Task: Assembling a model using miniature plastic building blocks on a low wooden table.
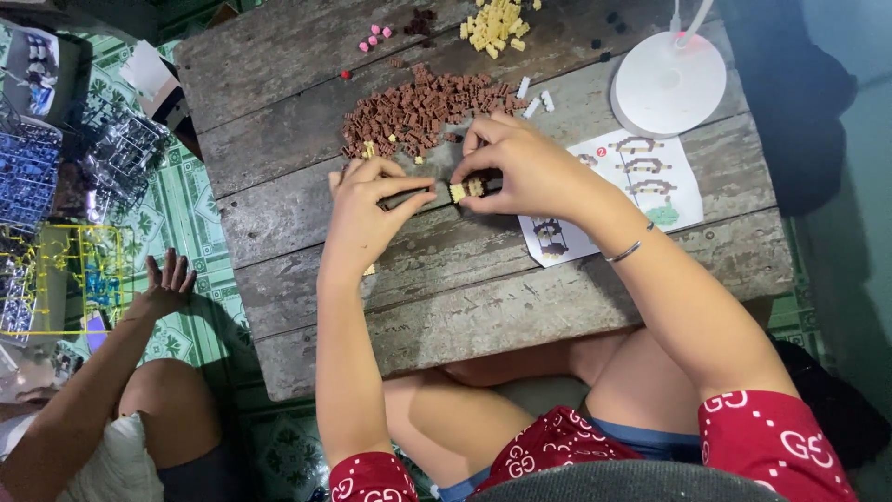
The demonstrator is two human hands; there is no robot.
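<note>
Weathered grey planks make up the low table, and the person sits at its near edge with both hands meeting over the middle of it. Between them is a small dark strip of tiny building bricks, with a couple of yellow bricks set into it near its centre. The left hand pinches the strip's left end, thumb and forefinger clamped on it. The right hand closes over the right end, fingertips bunched tight on the strip, and a thin bangle sits on that wrist. The strip is held just above the planks, not lying on them as far as I can tell.

Just beyond the hands lies a broad brown pile of loose bricks, almost touching the right knuckles. Farther back is a yellow pile, with a few pink bricks to its left and some white bricks beside the brown ones. A printed sheet with building diagrams lies under the right forearm, and a round white lamp base stands behind it at the table's far right.

Off to the left, another person sits on the patterned floor, one hand spread near clear and yellow plastic part frames.
</note>
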